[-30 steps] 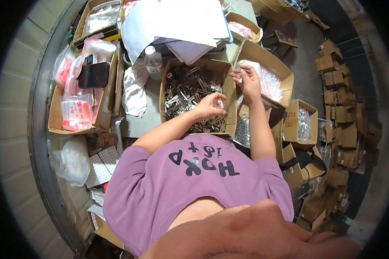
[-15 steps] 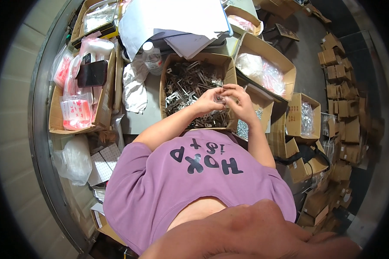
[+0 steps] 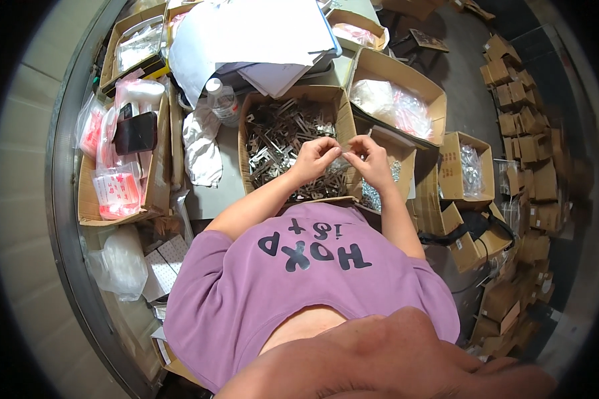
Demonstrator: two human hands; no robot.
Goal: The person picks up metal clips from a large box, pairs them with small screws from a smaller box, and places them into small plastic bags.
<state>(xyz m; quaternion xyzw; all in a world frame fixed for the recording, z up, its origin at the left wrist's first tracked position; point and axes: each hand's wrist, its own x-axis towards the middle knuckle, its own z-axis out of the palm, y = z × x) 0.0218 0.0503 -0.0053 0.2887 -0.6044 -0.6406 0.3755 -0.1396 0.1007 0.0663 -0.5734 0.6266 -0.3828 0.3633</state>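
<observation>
My left hand point(image 3: 316, 159) and my right hand point(image 3: 369, 161) meet over the right side of a cardboard box point(image 3: 348, 118) heaped with flat metal brackets point(image 3: 273, 143). Both have thumb and fingers pinched together, tip to tip. Between the fingertips is a small clear plastic bag point(image 3: 343, 160), mostly covered by the fingers; whether anything lies inside it I cannot tell. Just right of my right hand, a low carton point(image 3: 399, 141) holds small shiny metal pieces point(image 3: 371, 197).
A bottle point(image 3: 223, 106) and a white cloth point(image 3: 203, 149) stand left of the bracket box. Farther left, a phone point(image 3: 136, 133) rests on bags in a carton point(image 3: 154, 183). Papers point(image 3: 253, 33) lie behind. Cartons of plastic bags point(image 3: 406, 110) and stacked boxes point(image 3: 529, 153) fill the right.
My fingers have drawn together from a looser hold around the clear bag into two pinches. The whole view has shifted slightly.
</observation>
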